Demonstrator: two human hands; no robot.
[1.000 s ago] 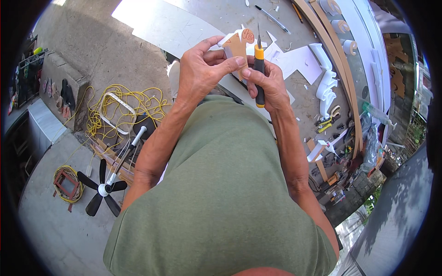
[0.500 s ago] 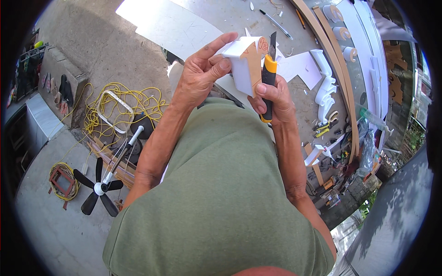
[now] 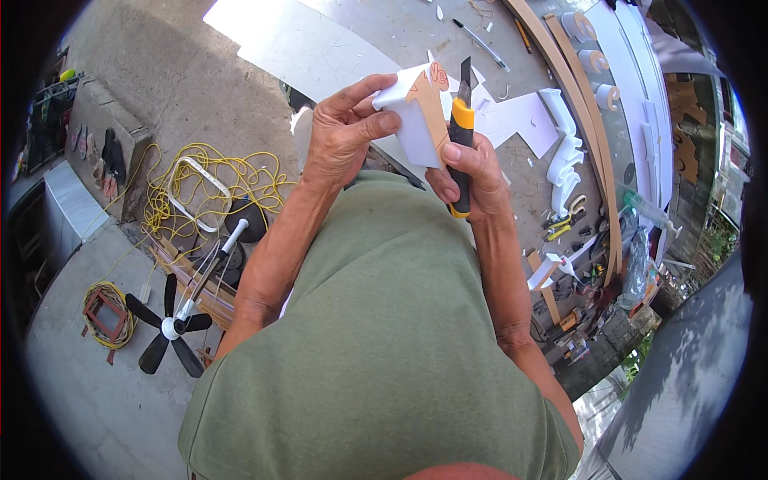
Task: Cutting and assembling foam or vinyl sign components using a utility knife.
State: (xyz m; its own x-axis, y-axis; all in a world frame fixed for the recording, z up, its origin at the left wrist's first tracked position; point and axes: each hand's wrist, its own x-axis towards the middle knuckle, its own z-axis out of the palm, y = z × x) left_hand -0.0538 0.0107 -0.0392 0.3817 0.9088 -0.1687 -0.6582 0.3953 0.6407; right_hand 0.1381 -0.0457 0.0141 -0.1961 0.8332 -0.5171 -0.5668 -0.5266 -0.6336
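Grey worktable (image 3: 416, 42), sunlit and scattered with scraps, fills the upper right, its far edge cut off by the frame, while rough concrete floor (image 3: 176, 104) spreads on the left. And straight to the middle: just in front of the olive-green shirt (image 3: 376, 320), a small box-like piece of white sheet with a brown, red-marked face (image 3: 424, 132) hangs in the air between both hands. Left hand (image 3: 344, 132) pinches its upper left corner between thumb and fingers, some fingertips lost behind it. Right hand (image 3: 478, 172) is closed around a black-and-yellow utility knife (image 3: 462, 132), blade pointing up just beside the piece; fingers hide part of the handle, and its thumb sits by the brown face's lower end. Whether that thumb presses on it, I can't tell. Over to the right, a white, wavy scroll-shaped strip (image 3: 566, 152) lies near yellow-handled scissors (image 3: 566, 220), and below them the clutter blurs into shapes too small to name. The piece's far side stays hidden.
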